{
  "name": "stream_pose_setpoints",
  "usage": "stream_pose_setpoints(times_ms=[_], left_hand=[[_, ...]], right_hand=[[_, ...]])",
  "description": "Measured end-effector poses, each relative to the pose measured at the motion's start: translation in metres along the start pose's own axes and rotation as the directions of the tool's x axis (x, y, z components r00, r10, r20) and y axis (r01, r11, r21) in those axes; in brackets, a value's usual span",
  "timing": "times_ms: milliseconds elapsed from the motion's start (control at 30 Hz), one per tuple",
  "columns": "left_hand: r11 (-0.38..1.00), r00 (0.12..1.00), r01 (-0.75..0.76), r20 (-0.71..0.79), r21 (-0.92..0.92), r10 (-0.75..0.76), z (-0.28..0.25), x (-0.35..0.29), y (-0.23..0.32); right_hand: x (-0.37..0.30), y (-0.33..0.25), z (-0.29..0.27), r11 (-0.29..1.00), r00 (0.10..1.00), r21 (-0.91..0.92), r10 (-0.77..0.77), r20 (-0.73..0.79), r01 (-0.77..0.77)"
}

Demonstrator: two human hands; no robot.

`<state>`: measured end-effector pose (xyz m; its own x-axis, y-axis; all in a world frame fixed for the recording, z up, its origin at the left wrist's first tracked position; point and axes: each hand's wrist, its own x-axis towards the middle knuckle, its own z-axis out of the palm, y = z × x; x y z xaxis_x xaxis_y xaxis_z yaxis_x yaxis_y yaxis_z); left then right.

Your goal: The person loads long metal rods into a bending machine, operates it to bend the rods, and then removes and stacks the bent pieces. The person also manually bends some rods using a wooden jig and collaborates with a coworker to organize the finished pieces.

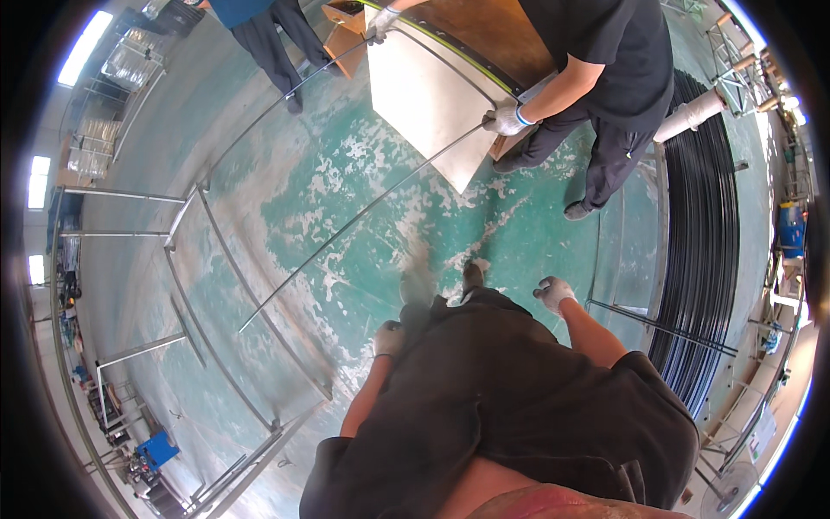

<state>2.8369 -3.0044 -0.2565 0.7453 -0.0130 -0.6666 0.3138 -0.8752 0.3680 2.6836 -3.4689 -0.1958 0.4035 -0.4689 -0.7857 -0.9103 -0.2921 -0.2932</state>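
My left hand [388, 338], in a pale work glove with dark fingers, hangs beside my left thigh with its fingers curled in. My right hand [553, 296], gloved the same way, is held out in front of my right hip, loosely closed; nothing shows in it. Both are apart from the things around them. Ahead, a co-worker's gloved hand [508, 120] grips a long thin metal rod [363, 210] that slants down to the left. The co-worker's other gloved hand [380, 23] is at a second thin rod [275, 105], beside a white panel [424, 95].
A low metal frame [226, 251] stands at left on the worn green floor. Long black bars [699, 251] lie stacked at right, with a wrapped roll [692, 115] near their far end. Another person [264, 35] stands at the far left. A blue object [158, 449] is at lower left.
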Motion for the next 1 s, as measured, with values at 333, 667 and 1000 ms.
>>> stream_pose_setpoints(times_ms=[333, 667, 1000], left_hand=[[0.972, 0.998, 0.048, 0.047, -0.232, -0.038, -0.010, -0.012, 0.007], [0.987, 0.998, 0.025, 0.053, -0.159, -0.017, -0.008, -0.003, 0.021], [0.991, 0.999, 0.043, 0.029, -0.129, -0.039, -0.009, 0.006, 0.002]], right_hand=[[0.022, 0.009, -0.001, 0.999, 0.999, 0.009, -0.041, 0.011, 0.041], [0.036, 0.014, 0.012, 0.998, 0.998, 0.017, -0.064, 0.023, 0.064], [0.038, 0.005, 0.011, 0.998, 0.998, 0.023, -0.056, 0.021, 0.055]])
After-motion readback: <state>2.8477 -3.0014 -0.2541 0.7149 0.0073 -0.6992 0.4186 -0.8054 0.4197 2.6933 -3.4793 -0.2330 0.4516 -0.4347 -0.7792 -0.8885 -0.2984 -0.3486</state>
